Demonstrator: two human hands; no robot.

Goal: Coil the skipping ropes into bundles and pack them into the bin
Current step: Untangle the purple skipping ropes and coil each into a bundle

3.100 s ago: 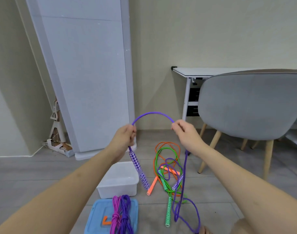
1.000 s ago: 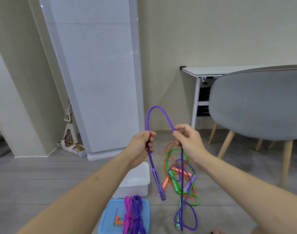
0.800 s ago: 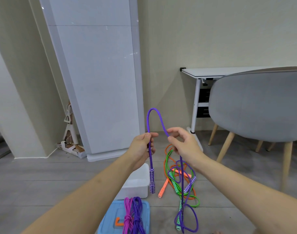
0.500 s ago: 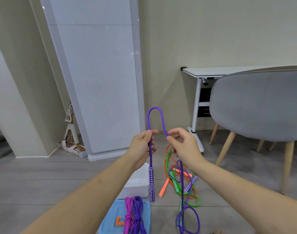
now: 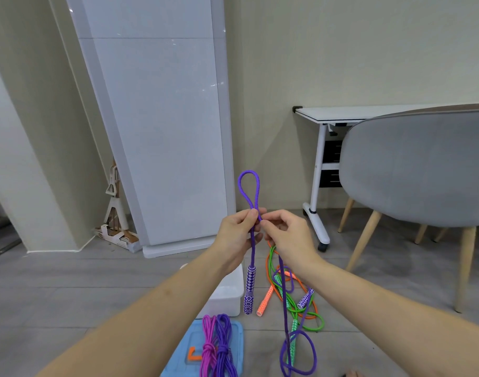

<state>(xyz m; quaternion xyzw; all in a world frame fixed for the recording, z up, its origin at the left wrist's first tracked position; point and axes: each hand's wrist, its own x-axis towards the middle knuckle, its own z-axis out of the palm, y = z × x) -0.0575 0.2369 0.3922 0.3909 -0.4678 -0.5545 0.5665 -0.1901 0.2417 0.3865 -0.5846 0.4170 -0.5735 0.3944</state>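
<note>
Nearest the viewer, two coiled bundles, one pink (image 5: 208, 349) and one purple (image 5: 224, 346), lie side by side on a blue lid (image 5: 237, 346) on the floor. Just beyond the lid sits the white bin (image 5: 227, 297), partly hidden by the left forearm. To its right, an orange rope (image 5: 268, 268) and a green rope (image 5: 311, 326) lie loosely tangled on the floor.

Above these, both hands meet at chest height. The left hand (image 5: 237, 236) pinches the purple rope (image 5: 249, 191) between thumb and fingers; the right hand (image 5: 286, 236) pinches the same rope just beside it, fingertips almost touching. A narrow upright loop stands above the two pinches. Below the left hand one patterned handle (image 5: 249, 291) hangs straight down, over the bin's right edge. Below the right hand the rest of the rope hangs vertically to the floor, ending in slack loops. That long uncoiled length lies down and right, nearer the right hand, which likely feeds the next fold.

Beyond stand a grey chair (image 5: 415, 170), a white desk (image 5: 350, 112) and a pale panel (image 5: 162, 118).
</note>
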